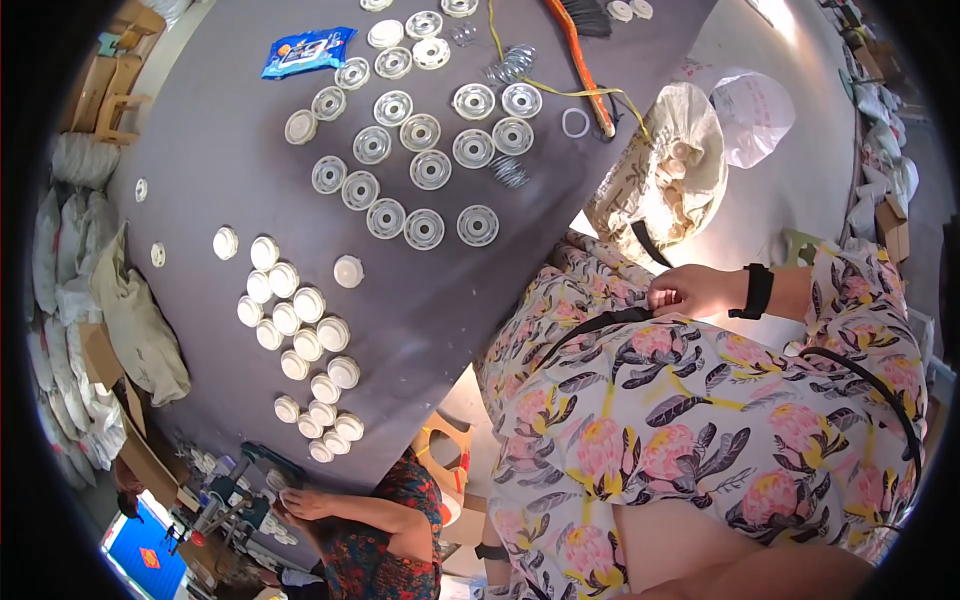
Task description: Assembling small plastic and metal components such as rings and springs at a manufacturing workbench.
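My right hand point(685, 291), a black band around its wrist, rests at my flowered dress point(660, 440) with fingers curled in. A black strap point(652, 246) runs to this hand from above, another dark strap from the left. What the fingers hold, if anything, is hidden. Nearest the hand stands an open woven sack point(690, 200), with white round pieces inside. My left forearm shows partly at the lower edge; the left hand is not in view. On the grey-covered table point(420, 300) lie several pale round discs with centre holes point(425, 229) and several white round caps point(308, 344).
Also on the table are a blue wipes packet point(308, 53), wire coils point(510, 171), a white ring point(575, 123) and an orange-handled brush point(585, 70). A clear plastic bag point(755, 115) adjoins the sack. Another person's hand point(305, 503) works at lower left. Filled sacks point(140, 320) line the left.
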Tool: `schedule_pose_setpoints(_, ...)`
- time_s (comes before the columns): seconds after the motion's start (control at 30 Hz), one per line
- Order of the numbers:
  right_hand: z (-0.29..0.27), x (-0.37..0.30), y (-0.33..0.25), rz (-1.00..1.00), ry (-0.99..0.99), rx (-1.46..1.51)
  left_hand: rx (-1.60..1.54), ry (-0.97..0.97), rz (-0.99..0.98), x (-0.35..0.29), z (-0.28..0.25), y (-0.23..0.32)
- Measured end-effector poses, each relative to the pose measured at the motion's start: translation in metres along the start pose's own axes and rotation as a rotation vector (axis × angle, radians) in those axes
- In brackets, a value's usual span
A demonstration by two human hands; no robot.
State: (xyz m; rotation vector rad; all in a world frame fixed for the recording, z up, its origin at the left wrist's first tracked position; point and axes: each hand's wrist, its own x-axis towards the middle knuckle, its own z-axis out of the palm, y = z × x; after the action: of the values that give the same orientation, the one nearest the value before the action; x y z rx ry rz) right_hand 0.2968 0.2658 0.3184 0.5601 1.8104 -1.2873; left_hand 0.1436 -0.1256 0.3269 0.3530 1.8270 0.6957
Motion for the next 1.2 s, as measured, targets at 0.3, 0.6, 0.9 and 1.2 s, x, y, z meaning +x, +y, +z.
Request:
schedule_pose_setpoints(0.3,-0.005,-0.018,0.0,0.198,-0.224,-0.061,-0.05,-0.039,0.061,0.018,-0.012,0.007)
schedule_pose_setpoints(0.6,-0.035,-0.001,-0.044,0.19,0.127,0.812,-0.098,-0.096,0.135,0.039,-0.025,0.026)
schedule_pose_setpoints(0.9,-0.047,0.034,-0.067,0.076,-0.033,1.325,-0.276,-0.375,0.431,0.148,0.031,0.139)
schedule_pose_setpoints(1.2,-0.046,0.025,-0.033,0.065,0.015,1.485,-0.39,-0.613,0.454,0.18,0.084,0.191)
